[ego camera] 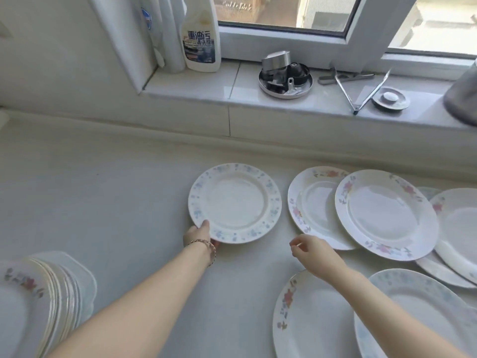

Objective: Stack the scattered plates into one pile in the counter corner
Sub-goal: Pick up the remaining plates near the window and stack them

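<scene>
A white plate with a blue flower rim (235, 202) lies on the pale counter (116, 202) in the middle. My left hand (200, 236) grips its near-left rim, thumb on top. My right hand (309, 250) hovers with loosely curled fingers and holds nothing, just short of a pink-flowered plate (313, 202). A second pink-flowered plate (387, 215) overlaps that one. More plates spread to the right (459, 228) and in the near right (309, 319), (418, 306). A tall pile of plates (33, 301) stands at the near left.
A tiled window sill (206, 83) runs behind the counter. On it stand a spray bottle of cleaner (201, 40), a round metal tray with parts (285, 76), metal tongs (361, 91) and a sink stopper (391, 98). A grey object (464, 91) stands at the far right.
</scene>
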Action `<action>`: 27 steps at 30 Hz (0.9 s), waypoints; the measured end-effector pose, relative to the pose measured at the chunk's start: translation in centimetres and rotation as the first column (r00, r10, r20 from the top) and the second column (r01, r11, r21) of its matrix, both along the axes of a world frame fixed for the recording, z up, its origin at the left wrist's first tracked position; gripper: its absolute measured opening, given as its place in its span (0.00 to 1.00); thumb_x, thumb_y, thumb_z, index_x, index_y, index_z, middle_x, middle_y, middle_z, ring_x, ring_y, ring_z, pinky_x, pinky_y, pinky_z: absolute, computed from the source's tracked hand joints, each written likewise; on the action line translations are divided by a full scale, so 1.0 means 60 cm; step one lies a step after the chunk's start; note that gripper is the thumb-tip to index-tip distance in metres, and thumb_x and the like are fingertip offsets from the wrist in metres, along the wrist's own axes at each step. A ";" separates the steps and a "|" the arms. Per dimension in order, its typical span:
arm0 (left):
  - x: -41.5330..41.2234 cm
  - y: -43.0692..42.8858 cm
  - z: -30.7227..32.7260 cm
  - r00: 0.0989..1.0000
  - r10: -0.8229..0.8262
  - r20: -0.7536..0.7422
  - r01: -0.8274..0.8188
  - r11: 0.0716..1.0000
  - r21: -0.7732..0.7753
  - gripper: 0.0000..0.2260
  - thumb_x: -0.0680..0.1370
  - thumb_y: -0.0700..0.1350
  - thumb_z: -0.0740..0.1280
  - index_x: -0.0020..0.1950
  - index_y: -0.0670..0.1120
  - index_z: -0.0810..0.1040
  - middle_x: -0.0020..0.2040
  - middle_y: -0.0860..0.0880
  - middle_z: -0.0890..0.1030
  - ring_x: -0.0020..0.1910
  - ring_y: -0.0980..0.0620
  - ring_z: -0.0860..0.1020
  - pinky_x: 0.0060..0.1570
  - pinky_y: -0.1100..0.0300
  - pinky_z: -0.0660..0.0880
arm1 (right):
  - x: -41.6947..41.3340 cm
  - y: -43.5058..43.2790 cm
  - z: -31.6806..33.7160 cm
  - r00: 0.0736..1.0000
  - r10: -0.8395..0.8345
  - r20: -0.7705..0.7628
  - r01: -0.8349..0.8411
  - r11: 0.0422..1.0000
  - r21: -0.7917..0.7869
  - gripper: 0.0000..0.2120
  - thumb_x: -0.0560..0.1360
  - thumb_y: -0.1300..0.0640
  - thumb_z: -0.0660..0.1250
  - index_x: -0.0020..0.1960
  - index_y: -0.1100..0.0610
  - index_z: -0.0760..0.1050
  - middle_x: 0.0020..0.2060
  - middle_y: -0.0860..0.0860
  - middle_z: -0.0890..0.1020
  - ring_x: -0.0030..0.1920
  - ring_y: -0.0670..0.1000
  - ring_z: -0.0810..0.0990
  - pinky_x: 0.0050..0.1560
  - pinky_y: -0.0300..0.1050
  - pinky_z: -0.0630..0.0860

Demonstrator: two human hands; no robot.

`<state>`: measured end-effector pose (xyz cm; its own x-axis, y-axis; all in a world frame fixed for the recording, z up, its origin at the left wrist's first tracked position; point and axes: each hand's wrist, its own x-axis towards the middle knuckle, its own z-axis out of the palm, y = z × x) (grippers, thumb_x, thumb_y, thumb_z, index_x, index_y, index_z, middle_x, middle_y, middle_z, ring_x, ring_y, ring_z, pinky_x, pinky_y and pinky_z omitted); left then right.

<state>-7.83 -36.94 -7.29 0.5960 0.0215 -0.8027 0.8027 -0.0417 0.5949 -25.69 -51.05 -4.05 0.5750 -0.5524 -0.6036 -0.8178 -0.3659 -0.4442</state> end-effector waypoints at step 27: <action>0.034 0.693 0.176 0.903 0.239 0.357 -0.260 0.966 0.009 0.10 0.77 0.34 0.63 0.36 0.41 0.74 0.36 0.44 0.77 0.34 0.48 0.75 0.19 0.66 0.76 | 0.223 0.401 0.060 0.898 0.414 0.147 -0.415 0.910 -0.028 0.06 0.77 0.59 0.60 0.47 0.51 0.74 0.40 0.49 0.80 0.44 0.52 0.79 0.34 0.35 0.70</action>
<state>-5.76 4.66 3.24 0.8074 0.2443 -0.5371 0.5321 0.0920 0.8417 -12.30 -27.01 -0.43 0.8331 -0.2427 -0.4970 -0.5185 -0.6553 -0.5493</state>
